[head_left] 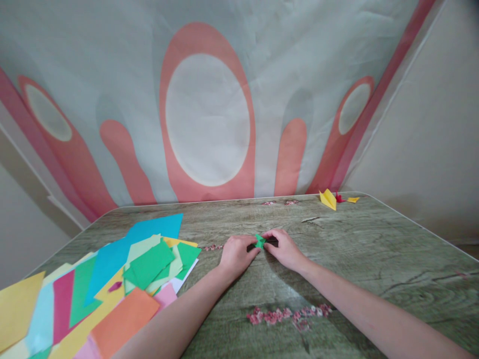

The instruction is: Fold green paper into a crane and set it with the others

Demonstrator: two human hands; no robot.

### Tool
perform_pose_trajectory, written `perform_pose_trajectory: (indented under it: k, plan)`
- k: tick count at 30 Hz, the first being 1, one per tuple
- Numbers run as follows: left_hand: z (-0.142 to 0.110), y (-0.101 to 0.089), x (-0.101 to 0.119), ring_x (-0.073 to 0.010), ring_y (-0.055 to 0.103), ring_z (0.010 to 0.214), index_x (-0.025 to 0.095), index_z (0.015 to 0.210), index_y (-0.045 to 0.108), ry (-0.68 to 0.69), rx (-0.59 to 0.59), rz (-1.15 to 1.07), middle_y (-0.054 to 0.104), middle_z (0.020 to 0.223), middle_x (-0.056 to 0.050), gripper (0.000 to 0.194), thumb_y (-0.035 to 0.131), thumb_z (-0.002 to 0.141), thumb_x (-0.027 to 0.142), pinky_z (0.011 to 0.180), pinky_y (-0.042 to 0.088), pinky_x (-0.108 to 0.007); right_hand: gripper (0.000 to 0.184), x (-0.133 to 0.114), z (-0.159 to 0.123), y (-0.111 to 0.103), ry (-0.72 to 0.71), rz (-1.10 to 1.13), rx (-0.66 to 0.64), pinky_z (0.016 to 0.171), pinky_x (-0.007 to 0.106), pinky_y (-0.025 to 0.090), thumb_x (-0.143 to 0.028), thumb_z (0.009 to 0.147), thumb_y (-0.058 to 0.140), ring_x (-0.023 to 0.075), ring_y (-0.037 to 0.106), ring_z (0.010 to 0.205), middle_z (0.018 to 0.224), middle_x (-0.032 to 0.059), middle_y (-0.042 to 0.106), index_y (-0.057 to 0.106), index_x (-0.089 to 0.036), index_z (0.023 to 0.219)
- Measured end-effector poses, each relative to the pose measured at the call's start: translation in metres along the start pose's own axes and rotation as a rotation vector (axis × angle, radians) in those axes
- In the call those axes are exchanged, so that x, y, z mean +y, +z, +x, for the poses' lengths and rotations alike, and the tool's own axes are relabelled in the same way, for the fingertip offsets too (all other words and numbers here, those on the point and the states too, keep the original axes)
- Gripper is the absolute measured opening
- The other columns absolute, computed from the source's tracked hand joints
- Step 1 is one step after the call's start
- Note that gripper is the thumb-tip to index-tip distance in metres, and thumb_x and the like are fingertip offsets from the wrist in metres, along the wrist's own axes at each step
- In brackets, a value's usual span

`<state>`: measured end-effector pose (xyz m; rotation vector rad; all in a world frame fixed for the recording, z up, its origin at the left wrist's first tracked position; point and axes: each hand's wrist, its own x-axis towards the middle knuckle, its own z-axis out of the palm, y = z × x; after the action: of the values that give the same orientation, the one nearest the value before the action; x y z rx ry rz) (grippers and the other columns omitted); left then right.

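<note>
A small folded piece of green paper (pixel 259 242) is pinched between both hands over the middle of the table. My left hand (pixel 237 253) grips its left side, thumb and fingers closed on the edge. On the other side, my right hand (pixel 283 249) holds it between thumb and forefinger. The exact folds are too small to make out, and the fingertips hide its edges. Nearest to my left arm lies a spread of coloured paper sheets, with an orange sheet (pixel 125 319) and a green sheet (pixel 148 264) on top.
The wood-patterned table (pixel 374 254) bears printed pink flowers. At its far right edge sit a yellow paper plane (pixel 328 199), a small red folded paper (pixel 339 198) and a small yellow piece (pixel 353 200). A large blue sheet (pixel 155 228) lies at the left. Behind hangs a patterned backdrop (pixel 207 114).
</note>
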<state>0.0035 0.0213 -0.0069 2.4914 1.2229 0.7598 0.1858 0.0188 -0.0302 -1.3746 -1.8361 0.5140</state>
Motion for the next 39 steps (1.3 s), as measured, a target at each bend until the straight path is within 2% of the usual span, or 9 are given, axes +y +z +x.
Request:
perform_pose_trajectory:
  k: [20, 39]
  plan:
    - [0.0007, -0.0004, -0.0084, -0.0162, 0.061, 0.097, 0.027, 0.1, 0.066, 0.039, -0.059, -0.002, 0.067, 0.104, 0.001, 0.021, 0.058, 0.081, 0.031, 0.089, 0.044, -0.025, 0.017, -0.0004, -0.0002, -0.0001, -0.003, -0.025, -0.01, 0.082, 0.034, 0.039, -0.018, 0.07, 0.063, 0.0194, 0.054, 0.088, 0.087, 0.0022, 0.065, 0.065, -0.021, 0.087]
    - [0.0005, 0.0001, -0.0057, -0.0153, 0.062, 0.092, 0.026, 0.099, 0.066, 0.029, -0.042, 0.029, 0.068, 0.099, 0.002, 0.019, 0.055, 0.083, 0.03, 0.086, 0.045, -0.025, 0.018, -0.0003, 0.0007, 0.0013, 0.01, -0.012, 0.01, 0.082, 0.035, 0.04, -0.019, 0.07, 0.064, 0.0198, 0.055, 0.088, 0.088, 0.0023, 0.065, 0.065, -0.021, 0.088]
